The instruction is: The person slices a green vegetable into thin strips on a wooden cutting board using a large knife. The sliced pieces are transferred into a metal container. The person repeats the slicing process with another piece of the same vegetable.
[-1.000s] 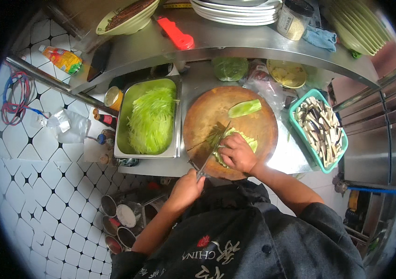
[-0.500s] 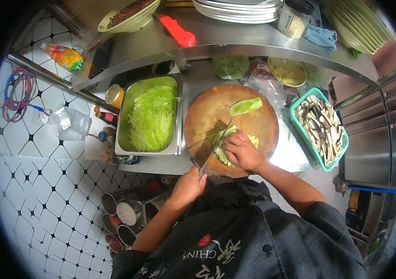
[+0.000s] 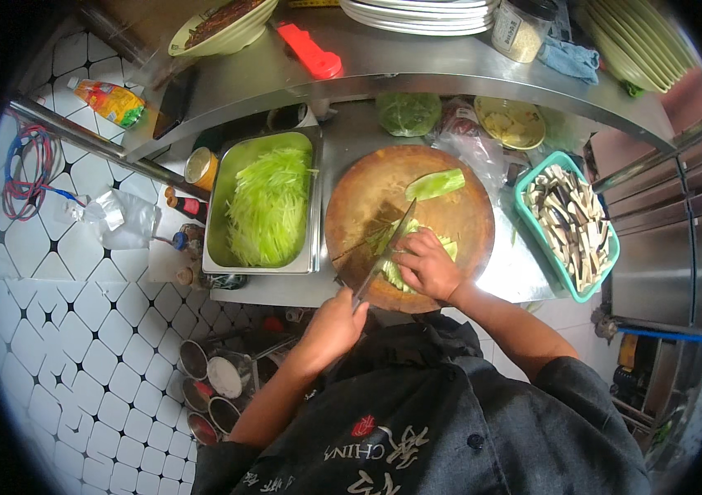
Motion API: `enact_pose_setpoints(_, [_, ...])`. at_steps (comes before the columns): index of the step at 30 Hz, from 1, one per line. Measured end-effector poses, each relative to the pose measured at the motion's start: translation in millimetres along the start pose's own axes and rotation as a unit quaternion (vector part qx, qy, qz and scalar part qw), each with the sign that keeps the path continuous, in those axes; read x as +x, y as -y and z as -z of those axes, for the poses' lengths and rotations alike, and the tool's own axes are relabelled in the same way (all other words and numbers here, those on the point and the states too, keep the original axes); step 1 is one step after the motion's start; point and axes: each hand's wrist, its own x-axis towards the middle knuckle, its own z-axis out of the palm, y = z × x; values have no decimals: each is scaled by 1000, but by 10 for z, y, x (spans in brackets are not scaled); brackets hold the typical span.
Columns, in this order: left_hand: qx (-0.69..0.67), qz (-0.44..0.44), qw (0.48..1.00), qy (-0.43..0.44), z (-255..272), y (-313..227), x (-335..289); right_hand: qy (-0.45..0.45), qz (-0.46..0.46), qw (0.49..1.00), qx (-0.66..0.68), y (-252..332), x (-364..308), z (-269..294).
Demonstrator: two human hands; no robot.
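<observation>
My left hand is closed around the handle of a kitchen knife, whose blade slants up and right across a round wooden chopping board. Curled fingers of my right hand press on pale green vegetable slices just right of the blade. The fingers partly cover these slices. Farther back on the board lies a longer green vegetable piece, touched by neither hand. Left of the board, a deep metal tray holds a heap of light green vegetable shreds.
A turquoise basket of dark-skinned white strips stands right of the board. Behind are a wrapped green cabbage and a yellowish bowl. Overhead, a metal shelf carries stacked plates, a jar and a red tool.
The knife has shifted slightly and its blade shows more of its flat side. My right hand has hardly moved on the slices.
</observation>
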Motion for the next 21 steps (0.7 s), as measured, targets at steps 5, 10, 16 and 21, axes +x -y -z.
enact_pose_setpoints(5, [4,-6,1000,17,-69,46,126,-5,-2,1000,5,-39,-32,-22])
enact_pose_setpoints(10, [-5,-26,1000,-13,-139,155,90,-14,-7,1000,25,-2,-8,-24])
enact_pose_setpoints(16, [21,17,1000,12,-387,252,270,6,-19,998,51,-13,-4,19])
enact_pose_setpoints(21, [10,-11,1000,6,-149,30,120,19,-16,999,31,-89,-104,42])
